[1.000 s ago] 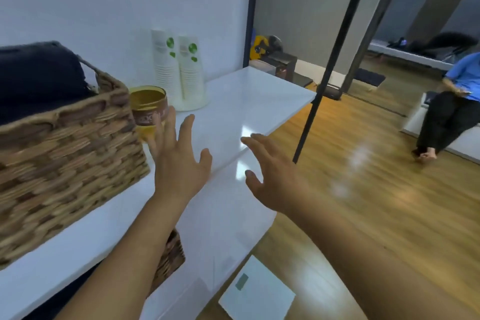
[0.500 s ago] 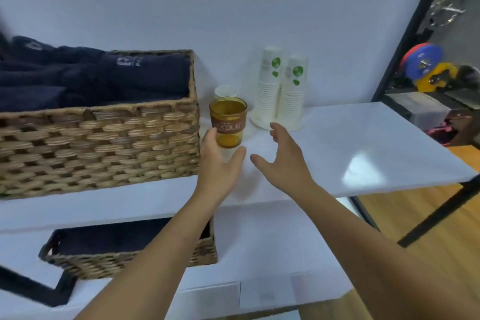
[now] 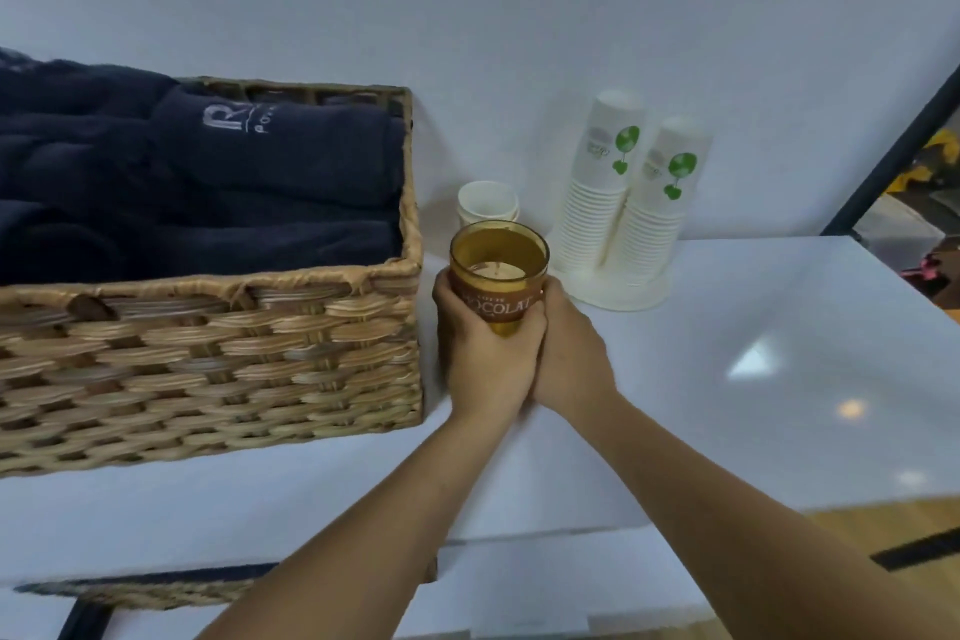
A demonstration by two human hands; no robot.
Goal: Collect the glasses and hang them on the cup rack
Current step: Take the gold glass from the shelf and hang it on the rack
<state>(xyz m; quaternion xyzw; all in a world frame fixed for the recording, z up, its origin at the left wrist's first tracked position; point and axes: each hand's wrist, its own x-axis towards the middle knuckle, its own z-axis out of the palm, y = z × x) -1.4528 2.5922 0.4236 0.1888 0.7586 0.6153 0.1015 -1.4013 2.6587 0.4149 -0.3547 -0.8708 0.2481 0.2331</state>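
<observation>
While the amber glass [image 3: 497,276] stood beside the wicker basket [image 3: 218,343] | left hand [image 3: 480,353] clasped it | right hand [image 3: 569,353] clasped it | white tabletop [image 3: 727,379].

Soft, dim light; tabletop [image 3: 753,359] glare.

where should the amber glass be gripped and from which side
Grip the amber glass around its lower body, below the brown label band, coming from the front. It stands upright and tapers downward, with the basket close on its left and paper cups behind. The left hand and right hand already wrap it there.
</observation>
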